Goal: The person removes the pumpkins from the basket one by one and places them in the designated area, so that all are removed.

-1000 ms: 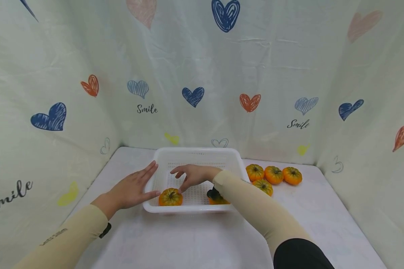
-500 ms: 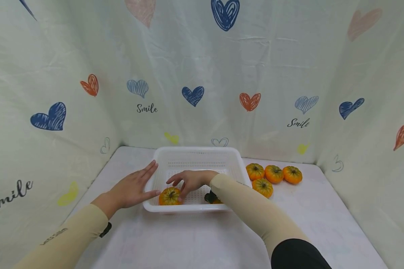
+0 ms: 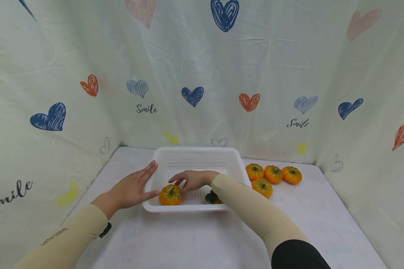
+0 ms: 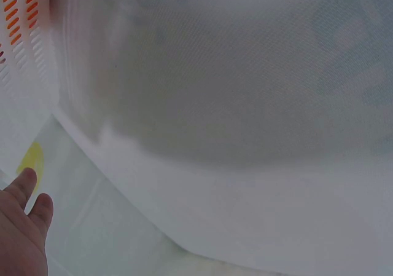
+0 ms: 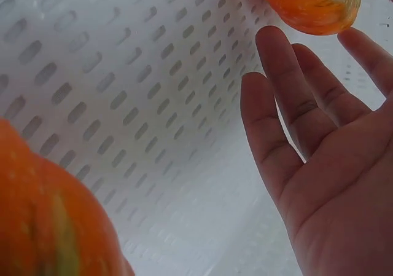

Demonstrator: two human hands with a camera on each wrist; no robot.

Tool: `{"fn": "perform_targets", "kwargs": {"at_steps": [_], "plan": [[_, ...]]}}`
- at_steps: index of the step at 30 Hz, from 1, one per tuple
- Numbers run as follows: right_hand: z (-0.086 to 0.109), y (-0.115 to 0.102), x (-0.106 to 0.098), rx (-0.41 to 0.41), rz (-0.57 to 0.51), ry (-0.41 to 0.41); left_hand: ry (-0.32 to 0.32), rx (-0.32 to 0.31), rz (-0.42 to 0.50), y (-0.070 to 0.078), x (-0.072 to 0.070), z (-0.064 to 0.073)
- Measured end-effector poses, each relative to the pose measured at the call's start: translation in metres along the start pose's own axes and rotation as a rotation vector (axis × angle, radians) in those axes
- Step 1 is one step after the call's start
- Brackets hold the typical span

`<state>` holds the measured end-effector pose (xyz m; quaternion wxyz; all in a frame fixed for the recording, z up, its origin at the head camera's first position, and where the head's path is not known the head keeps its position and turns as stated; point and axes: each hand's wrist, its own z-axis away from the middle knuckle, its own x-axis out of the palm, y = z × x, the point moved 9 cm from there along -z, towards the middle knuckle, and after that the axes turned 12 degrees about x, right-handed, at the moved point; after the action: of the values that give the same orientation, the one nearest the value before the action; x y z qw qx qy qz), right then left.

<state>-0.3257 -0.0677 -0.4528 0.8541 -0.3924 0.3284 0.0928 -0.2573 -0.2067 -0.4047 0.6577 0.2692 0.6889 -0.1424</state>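
A small orange-and-green pumpkin (image 3: 170, 195) is in the front left of a white plastic basket (image 3: 195, 209). My right hand (image 3: 195, 180) reaches into the basket and pinches this pumpkin's right side with thumb and index finger. In the right wrist view the pumpkin (image 5: 313, 5) shows at the top, and the other fingers (image 5: 295, 98) stretch out below it. My left hand (image 3: 129, 188) rests with straight fingers along the basket's left rim, its thumb tip beside the pumpkin. A second pumpkin (image 3: 218, 201) in the basket is mostly hidden behind my right wrist.
Several more pumpkins stand on the white table (image 3: 309, 209) right of the basket, among them one pumpkin (image 3: 292, 175) at the right end and a nearer pumpkin (image 3: 262, 187). A heart-printed curtain (image 3: 269, 74) closes off the back and sides.
My right hand has come down to the left pumpkin and taken hold of its side. That pumpkin has risen slightly. The left hand has stayed in place.
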Motion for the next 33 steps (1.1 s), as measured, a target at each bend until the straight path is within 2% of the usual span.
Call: {"fn": "perform_targets", "kwargs": {"at_steps": [12, 20, 33], "plan": [[-0.0041, -0.0067, 0.0094, -0.010, 0.048, -0.054, 0.000, 0.008, 0.000, -0.0001, 0.0016, 0.0009], [-0.0074, -0.0072, 0.0091, -0.020, 0.068, -0.039, 0.000, -0.002, 0.002, -0.0003, 0.0010, 0.0012], [-0.0049, -0.0062, 0.0064, 0.023, 0.054, -0.018, 0.004, 0.007, -0.009, -0.0002, 0.0013, 0.0013]]}}
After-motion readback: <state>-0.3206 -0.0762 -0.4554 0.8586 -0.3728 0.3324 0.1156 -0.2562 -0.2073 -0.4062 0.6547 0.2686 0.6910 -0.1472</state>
